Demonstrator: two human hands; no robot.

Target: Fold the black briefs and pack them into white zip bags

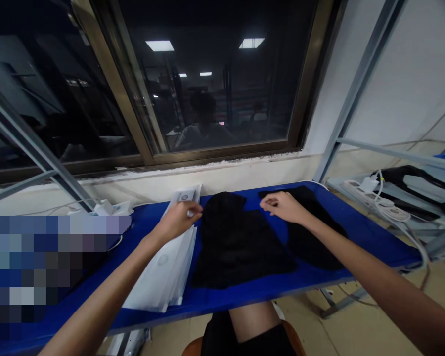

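Note:
A black cloth hood [241,247], shaped like a balaclava, lies flat on the blue table in front of me. My left hand [180,218] is at the hood's upper left edge, over a stack of white plastic zip bags [161,272]. Its fingers are curled in, with a small pale spot between them that I cannot make out. To the upper right of the hood is my right hand [282,206], fingers drawn together and nothing visible in them. Below that hand and forearm lies a second black cloth piece [319,242], partly hidden.
The blue table [252,299] runs along a wall under a dark window [222,99]. Grey metal posts [363,84] rise at both sides. Power strips and white cables [393,210] lie on a shelf at right, beside black straps [422,173]. A blurred-out patch covers the left.

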